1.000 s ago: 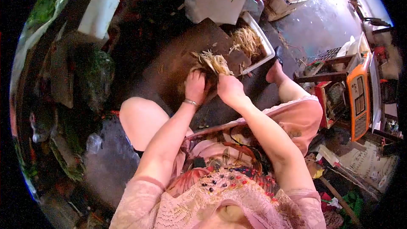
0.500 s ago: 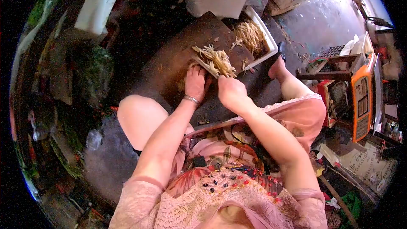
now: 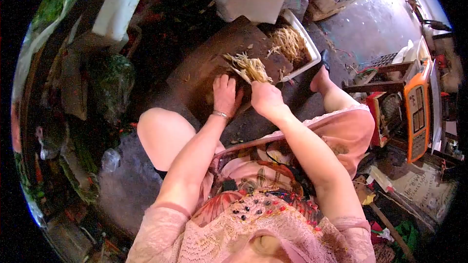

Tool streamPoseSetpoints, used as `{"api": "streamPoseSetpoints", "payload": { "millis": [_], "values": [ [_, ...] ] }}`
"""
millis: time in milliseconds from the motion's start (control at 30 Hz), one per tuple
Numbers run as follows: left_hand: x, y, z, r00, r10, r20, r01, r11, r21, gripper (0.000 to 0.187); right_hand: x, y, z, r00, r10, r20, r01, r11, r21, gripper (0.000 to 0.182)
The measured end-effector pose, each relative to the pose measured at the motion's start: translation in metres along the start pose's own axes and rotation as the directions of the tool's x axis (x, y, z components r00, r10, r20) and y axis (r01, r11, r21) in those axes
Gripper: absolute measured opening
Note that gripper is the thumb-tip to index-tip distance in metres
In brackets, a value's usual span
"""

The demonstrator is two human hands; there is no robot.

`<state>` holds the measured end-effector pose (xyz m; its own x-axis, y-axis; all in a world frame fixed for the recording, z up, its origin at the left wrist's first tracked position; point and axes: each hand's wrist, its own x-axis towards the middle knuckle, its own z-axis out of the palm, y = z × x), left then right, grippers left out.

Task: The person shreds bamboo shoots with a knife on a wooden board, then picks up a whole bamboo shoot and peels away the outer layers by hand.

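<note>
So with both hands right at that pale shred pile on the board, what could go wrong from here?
The left hand lies flat on the wooden board right beside the right hand, whose grip closes on something I cannot make out; if it is a blade, the fingers look exposed. The pale shreds sit near the board's edge and could spill short of the white tray.

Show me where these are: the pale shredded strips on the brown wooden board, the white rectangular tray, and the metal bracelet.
Pale shredded strips point(image 3: 249, 68), head view, middle of the pile.
White rectangular tray point(image 3: 308, 45), head view, right rim.
Metal bracelet point(image 3: 220, 114), head view, band on the left wrist.
</note>
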<state>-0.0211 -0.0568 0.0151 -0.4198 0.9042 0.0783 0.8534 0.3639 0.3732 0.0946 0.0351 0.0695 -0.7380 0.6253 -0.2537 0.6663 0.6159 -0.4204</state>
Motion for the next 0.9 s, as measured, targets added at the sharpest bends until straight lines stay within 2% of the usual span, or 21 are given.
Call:
{"api": "streamPoseSetpoints", "payload": {
  "millis": [33,167,233,267,333,467,533,667,733,767,833,867,900],
  "values": [
    [-0.001,-0.001,-0.003,0.998,0.009,-0.056,-0.007,1.000,0.023,0.042,0.002,0.000,-0.003,0.996,0.024,0.084,-0.022,0.999,-0.024,0.017],
    [-0.004,-0.013,0.012,0.990,0.021,-0.138,-0.017,0.999,0.030,0.041,0.003,-0.004,-0.012,0.992,0.059,0.108,-0.059,0.998,-0.001,0.017],
    [-0.003,-0.013,0.010,0.980,0.073,-0.183,-0.073,0.997,0.008,0.040,0.003,-0.002,-0.016,0.992,0.068,0.105,-0.069,0.998,0.004,0.017],
    [-0.002,-0.014,0.008,0.981,0.068,-0.180,-0.068,0.998,0.008,0.040,0.004,-0.001,-0.018,0.992,0.078,0.101,-0.080,0.997,0.012,0.017],
    [0.002,-0.018,0.005,0.993,0.083,-0.083,-0.089,0.994,-0.067,0.039,0.008,0.003,-0.015,0.992,0.084,0.097,-0.088,0.995,0.037,0.015],
    [0.002,-0.016,0.003,0.986,0.104,-0.131,-0.113,0.992,-0.065,0.037,0.008,0.009,-0.005,0.995,0.082,0.053,-0.085,0.994,0.070,0.016],
    [0.002,-0.019,0.001,0.995,0.089,-0.039,-0.092,0.991,-0.093,0.037,0.009,0.008,-0.002,0.997,0.072,0.038,-0.074,0.995,0.070,0.016],
    [0.002,-0.010,-0.001,0.998,0.006,-0.062,-0.014,0.993,-0.119,0.037,0.009,0.006,-0.001,0.996,0.089,0.028,-0.090,0.994,0.066,0.015],
    [-0.001,-0.006,-0.002,0.967,0.086,-0.240,-0.097,0.995,-0.034,0.036,0.005,0.007,-0.001,0.999,0.053,0.001,-0.053,0.996,0.067,0.015],
    [-0.002,-0.007,-0.001,0.967,0.087,-0.240,-0.098,0.995,-0.034,0.036,0.004,0.007,0.000,0.999,0.053,0.000,-0.053,0.996,0.067,0.015],
    [-0.002,-0.013,0.001,0.940,0.213,-0.267,-0.213,0.977,0.031,0.032,0.004,0.005,0.002,0.997,0.072,-0.013,-0.070,0.994,0.089,0.014],
    [-0.003,-0.015,0.002,0.939,0.215,-0.267,-0.214,0.976,0.033,0.032,0.002,0.006,0.004,0.997,0.072,-0.015,-0.070,0.993,0.091,0.014],
    [-0.004,-0.019,0.005,0.970,0.181,-0.165,-0.187,0.982,-0.018,0.030,-0.001,0.006,0.006,0.997,0.023,-0.076,-0.016,0.996,0.093,0.013]
  ]
}}
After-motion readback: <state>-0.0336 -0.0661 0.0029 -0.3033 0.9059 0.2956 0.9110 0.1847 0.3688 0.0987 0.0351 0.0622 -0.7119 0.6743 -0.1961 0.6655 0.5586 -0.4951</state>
